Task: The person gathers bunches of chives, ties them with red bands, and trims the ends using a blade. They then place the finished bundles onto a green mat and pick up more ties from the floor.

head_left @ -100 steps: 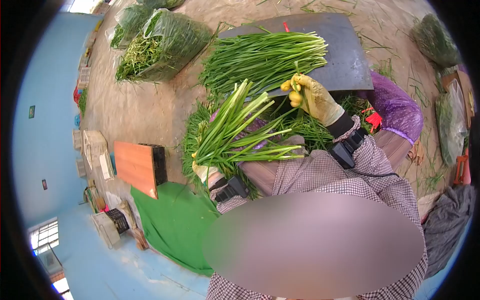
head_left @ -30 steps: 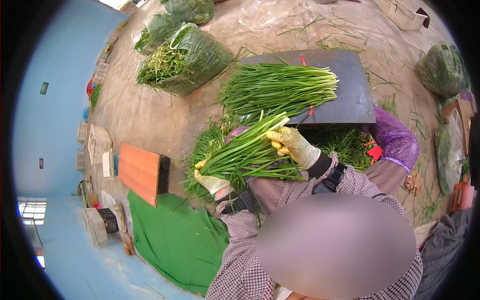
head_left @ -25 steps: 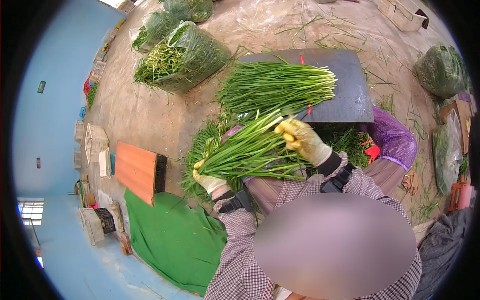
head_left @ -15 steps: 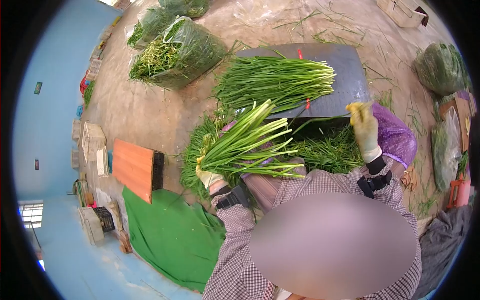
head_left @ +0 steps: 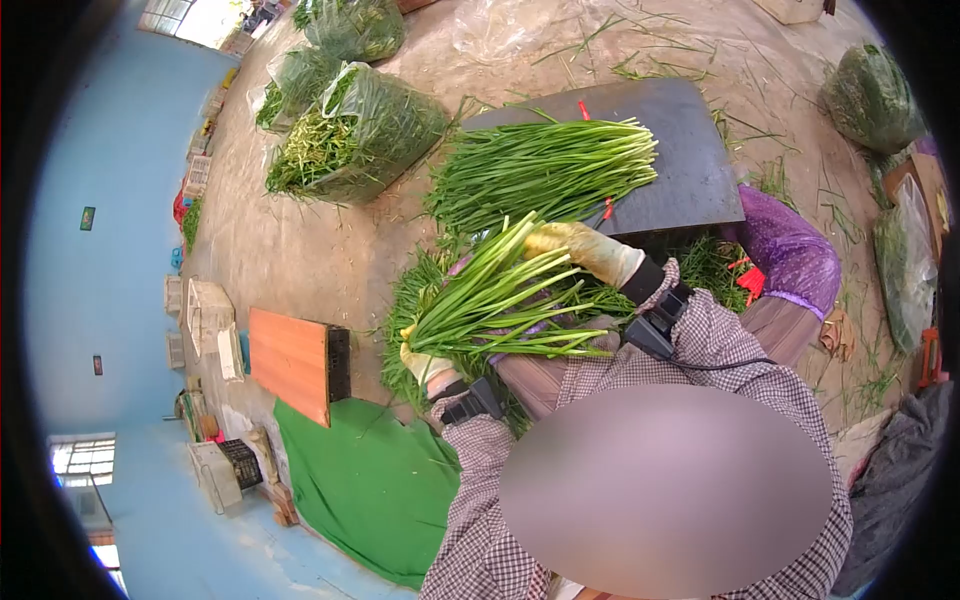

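Note:
My left hand (head_left: 424, 362), in a pale yellowish glove, is wrapped round the lower left end of a loose bunch of green stalks (head_left: 500, 300). The pale stalk ends fan out to the right. My gloved right hand (head_left: 570, 243) reaches across to the top of this bunch, its fingers bent at the pale ends; what they grip is too small to tell. Just above, a thick pile of long green stalks (head_left: 540, 170) lies on a dark board (head_left: 690, 150), with red ties showing at its upper and lower edges.
Loose greens (head_left: 705, 268) lie below the board beside red ties (head_left: 750, 282). Filled plastic bags (head_left: 385, 130) stand at the upper left, another bag (head_left: 872, 100) at the right. An orange-red board (head_left: 288, 362) leans by a green cloth (head_left: 370, 490) at the lower left.
My right hand has swung left from beyond the board's right corner to the bunch. My left hand still holds the bunch. The view has shifted slightly, and red ties now show below the board.

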Demonstrator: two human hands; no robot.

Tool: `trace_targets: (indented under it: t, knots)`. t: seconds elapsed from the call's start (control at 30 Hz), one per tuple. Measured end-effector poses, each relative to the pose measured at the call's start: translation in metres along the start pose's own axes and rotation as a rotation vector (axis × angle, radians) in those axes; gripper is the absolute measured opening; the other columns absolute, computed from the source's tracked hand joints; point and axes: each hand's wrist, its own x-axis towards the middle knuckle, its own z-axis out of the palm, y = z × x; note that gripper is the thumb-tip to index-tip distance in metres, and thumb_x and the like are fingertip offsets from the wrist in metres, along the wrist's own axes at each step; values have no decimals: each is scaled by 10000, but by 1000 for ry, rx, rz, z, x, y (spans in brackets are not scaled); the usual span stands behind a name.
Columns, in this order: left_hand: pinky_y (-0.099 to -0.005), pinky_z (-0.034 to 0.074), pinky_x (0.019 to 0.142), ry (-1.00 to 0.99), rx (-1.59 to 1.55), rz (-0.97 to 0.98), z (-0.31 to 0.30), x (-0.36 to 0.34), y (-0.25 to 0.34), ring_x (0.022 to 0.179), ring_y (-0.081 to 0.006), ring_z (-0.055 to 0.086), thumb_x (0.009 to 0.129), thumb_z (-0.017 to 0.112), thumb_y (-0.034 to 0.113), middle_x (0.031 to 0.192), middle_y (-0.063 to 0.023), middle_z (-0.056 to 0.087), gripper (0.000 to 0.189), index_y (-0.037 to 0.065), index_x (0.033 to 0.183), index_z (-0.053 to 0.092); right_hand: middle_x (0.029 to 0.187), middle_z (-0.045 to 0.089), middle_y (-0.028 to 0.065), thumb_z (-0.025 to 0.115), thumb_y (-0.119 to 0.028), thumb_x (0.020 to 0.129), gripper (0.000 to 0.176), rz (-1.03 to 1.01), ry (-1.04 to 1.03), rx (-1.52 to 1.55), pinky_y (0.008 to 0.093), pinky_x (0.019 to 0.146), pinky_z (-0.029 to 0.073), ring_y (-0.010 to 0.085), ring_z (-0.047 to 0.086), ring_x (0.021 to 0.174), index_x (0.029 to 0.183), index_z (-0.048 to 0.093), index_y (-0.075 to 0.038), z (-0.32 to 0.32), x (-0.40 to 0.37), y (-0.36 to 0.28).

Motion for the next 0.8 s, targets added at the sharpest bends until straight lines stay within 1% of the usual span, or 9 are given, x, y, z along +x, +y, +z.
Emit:
trace_targets:
  t: [0.2, 0.3, 0.37, 0.43, 0.57, 0.67, 0.7, 0.77, 0.8]
  knots:
    - [-495, 475, 978, -7, 16, 36, -8, -1, 5, 939, -223, 633, 956, 471, 333, 955, -20, 675, 297, 116, 1014, 667, 996, 700, 51, 608, -206, 994, 224, -51, 92, 39, 271, 820, 510, 112, 628, 917, 1089, 698, -24, 7, 10, 23]
    - [-486, 473, 982, -99, -84, -23, -7, 0, 3, 934, -219, 633, 955, 483, 324, 951, -23, 675, 281, 113, 1003, 662, 1050, 714, 98, 621, -172, 967, 160, -282, 154, 99, 307, 841, 538, 164, 670, 926, 981, 688, -28, 11, 1, 20]
    - [-473, 473, 983, -170, -165, -62, -7, -2, 1, 931, -214, 633, 952, 495, 312, 950, -24, 675, 261, 116, 999, 661, 1010, 695, 148, 624, -185, 949, 149, -243, 61, 634, 363, 871, 559, 244, 670, 956, 922, 641, -40, 0, -7, 11]
    - [-458, 472, 983, -237, -243, -104, -2, -4, 1, 927, -208, 631, 947, 509, 298, 951, -24, 675, 239, 121, 1001, 660, 977, 663, 136, 632, -188, 943, 154, -281, 74, 698, 353, 817, 559, 203, 645, 894, 954, 627, -34, -20, -24, -4]
    - [-439, 477, 954, -174, -299, -104, 25, -20, -4, 923, -210, 625, 946, 527, 311, 952, -19, 674, 233, 132, 1021, 657, 914, 605, 84, 587, -205, 984, 174, -370, -127, 716, 177, 446, 438, 39, 415, 493, 931, 603, -39, -85, -79, -45]
    - [-447, 489, 919, -154, -164, 22, 56, -35, -17, 904, -216, 622, 955, 523, 328, 932, -14, 670, 228, 140, 974, 651, 825, 566, 14, 555, -241, 1016, 308, -142, 146, 460, 150, 359, 332, 2, 386, 470, 1225, 574, -16, -45, -111, -81]
    - [-451, 491, 910, -149, -143, 58, 60, -34, -19, 896, -217, 621, 957, 522, 330, 926, -14, 668, 227, 142, 961, 649, 796, 562, -17, 576, -261, 1012, 407, -37, 58, 59, 142, 373, 323, -3, 402, 496, 1361, 530, -57, -10, -105, -101]
    - [-425, 506, 874, -107, -71, 128, 64, -30, -24, 852, -209, 616, 961, 521, 324, 890, -13, 651, 213, 153, 929, 643, 791, 564, -40, 622, -263, 991, 393, 43, 104, -551, 194, 538, 446, 30, 483, 595, 1335, 579, -77, 25, -79, -78]
    - [-414, 510, 865, -93, -49, 152, 71, -31, -28, 843, -205, 614, 960, 525, 323, 884, -10, 647, 208, 154, 927, 642, 875, 656, 36, 641, -307, 971, 404, -70, 146, -731, 290, 700, 527, 141, 632, 722, 1283, 605, -53, 35, -64, -53]
